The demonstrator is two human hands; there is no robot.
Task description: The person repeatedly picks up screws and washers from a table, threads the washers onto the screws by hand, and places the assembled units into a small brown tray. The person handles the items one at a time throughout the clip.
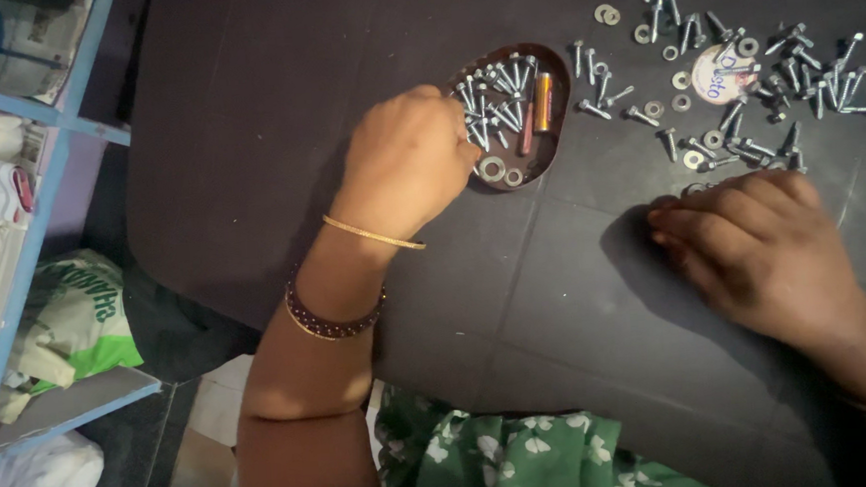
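My left hand [403, 160] reaching into the brown oval tray [556, 126], fingers bunching closed among upright-lying bolts [494, 99], long axes running away from me, my right hand [759, 249] lying flat, fingers extended, beside scattered bolts [744, 94] on the dark table [293, 82]

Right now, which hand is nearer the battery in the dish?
Left. The left hand is at the dish rim, fingertips among its screws, just left of the battery. The right hand lies flat on the table, below and right of the dish.

The left hand [403, 160] reaches into a small brown tray [557, 116] of bolts and washers. The right hand [764, 248] lies flat on the dark counter [246, 135], just below loose bolts [744, 94].
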